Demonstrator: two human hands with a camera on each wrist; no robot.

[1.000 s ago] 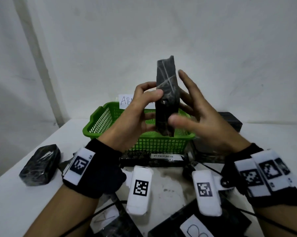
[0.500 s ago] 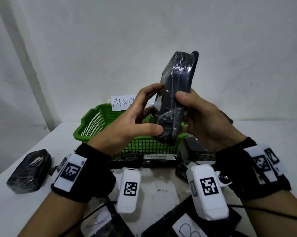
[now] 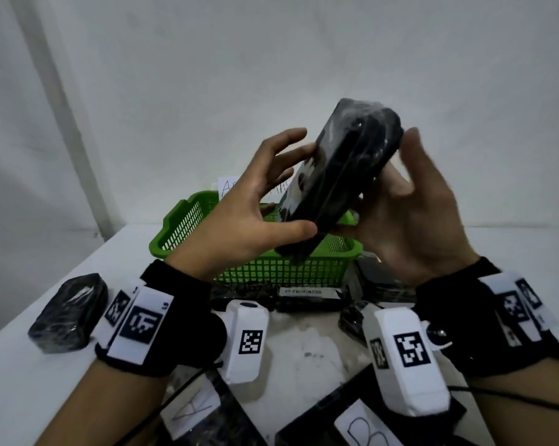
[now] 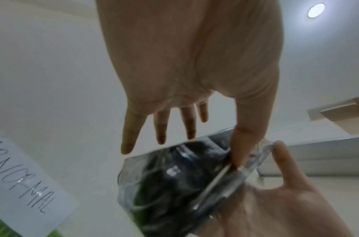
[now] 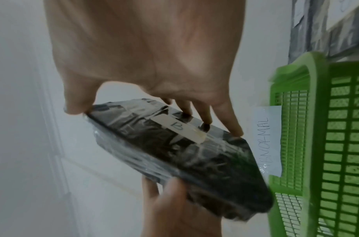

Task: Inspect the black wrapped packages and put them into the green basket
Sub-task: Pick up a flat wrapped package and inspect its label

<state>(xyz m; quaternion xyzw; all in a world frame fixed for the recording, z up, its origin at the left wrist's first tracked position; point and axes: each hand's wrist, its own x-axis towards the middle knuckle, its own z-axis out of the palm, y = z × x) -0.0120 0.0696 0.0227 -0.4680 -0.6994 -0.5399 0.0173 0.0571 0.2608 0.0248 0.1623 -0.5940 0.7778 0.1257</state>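
Head view: we hold one black wrapped package (image 3: 339,185) tilted in the air above the green basket (image 3: 188,217), between both hands. Our left hand (image 3: 255,214) presses its thumb on the lower edge, fingers spread and nearly straight along the near face. Our right hand (image 3: 410,220) cups the far side, blurred. A second wrapped package (image 3: 67,313) lies on the white table (image 3: 20,391) at left, well apart from the basket. An "IN PROGRESS" label (image 3: 304,291) sits just in front of the basket.

Left wrist view: thumb tip (image 4: 241,147) touches the clear wrap; the four fingers (image 4: 132,133) stand off it, splayed.

Right wrist view: thumb and curled fingertips (image 5: 229,121) clamp the package across its width; a pale sticker (image 5: 178,126) marked "B" shows on its face. An "ABNORMAL" paper (image 5: 268,139) is beside the basket rim.
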